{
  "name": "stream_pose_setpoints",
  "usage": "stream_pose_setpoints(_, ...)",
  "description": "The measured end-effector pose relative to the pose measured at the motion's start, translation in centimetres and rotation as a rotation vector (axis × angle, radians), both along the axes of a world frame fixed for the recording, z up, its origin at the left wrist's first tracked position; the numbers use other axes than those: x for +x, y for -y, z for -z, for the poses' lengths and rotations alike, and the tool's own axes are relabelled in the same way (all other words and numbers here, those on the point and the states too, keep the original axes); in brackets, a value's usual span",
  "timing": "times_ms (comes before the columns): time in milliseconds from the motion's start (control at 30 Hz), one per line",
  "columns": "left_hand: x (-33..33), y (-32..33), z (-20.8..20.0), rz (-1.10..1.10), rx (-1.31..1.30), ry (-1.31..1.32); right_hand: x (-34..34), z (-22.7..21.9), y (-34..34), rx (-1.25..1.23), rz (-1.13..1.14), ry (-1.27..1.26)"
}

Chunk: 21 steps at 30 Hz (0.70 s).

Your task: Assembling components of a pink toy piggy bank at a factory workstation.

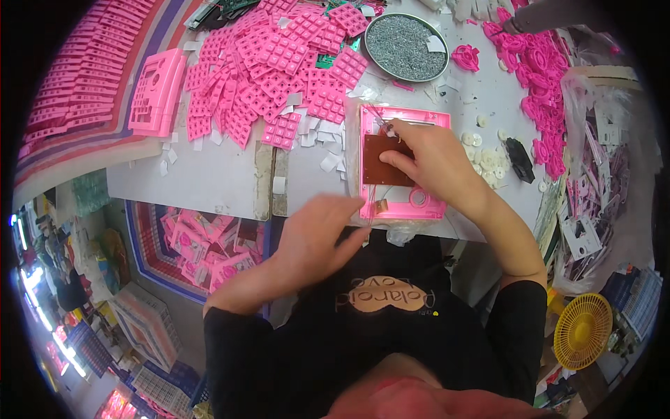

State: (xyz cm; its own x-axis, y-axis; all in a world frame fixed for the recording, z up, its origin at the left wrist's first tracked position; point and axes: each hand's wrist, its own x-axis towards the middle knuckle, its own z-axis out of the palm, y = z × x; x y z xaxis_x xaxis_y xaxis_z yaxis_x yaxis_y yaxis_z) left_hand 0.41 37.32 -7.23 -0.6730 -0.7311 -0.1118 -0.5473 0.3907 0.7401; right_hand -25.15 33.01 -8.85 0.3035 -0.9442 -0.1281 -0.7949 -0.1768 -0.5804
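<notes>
In front of me a pink plastic casing (403,209) lies on the worktable with its hollow side up. A brown circuit board (380,159) sits inside it, with thin wires and a small brownish part (380,205) near the lower left corner. My right hand (438,159) reaches over the casing. Its curled fingers close on something small near the upper left of the board, which I cannot make out; the thumb lies over the board. Slightly blurred, my left hand (314,227) is beside the casing's lower left corner, fingers stretched out and thumb apart, holding nothing visible.
Pink keypads (279,52) are heaped at the back left, beside a round tray of screws (383,72). White round parts (492,159), a black part (518,160) and pink rings (541,84) lie to the right. Below the table's left edge, a crate (150,255) holds pink pieces.
</notes>
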Motion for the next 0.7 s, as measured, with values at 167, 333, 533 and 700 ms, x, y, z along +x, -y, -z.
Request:
stream_pose_setpoints(167, -2.2, 2.2, 2.2, 0.232, -0.503, 0.11, 1.0, -1.1, -0.1, -0.358, 0.122, -0.17)
stream_pose_setpoints(333, -2.9, 2.4, 2.1, 0.28, -0.556, 0.183, -0.5, 1.5, -3.6, -0.471, -0.168, -0.037)
stream_pose_setpoints(533, -3.5, 2.9, 0.8, 0.35, -0.465, 0.249, 1.9, 0.4, -6.7, -0.302, -0.197, -0.344)
stream_pose_setpoints(700, -5.7, 13.2, -0.6, 0.413, -0.091, 0.085, 2.1, -0.4, -6.3, -0.277, -0.189, -0.398)
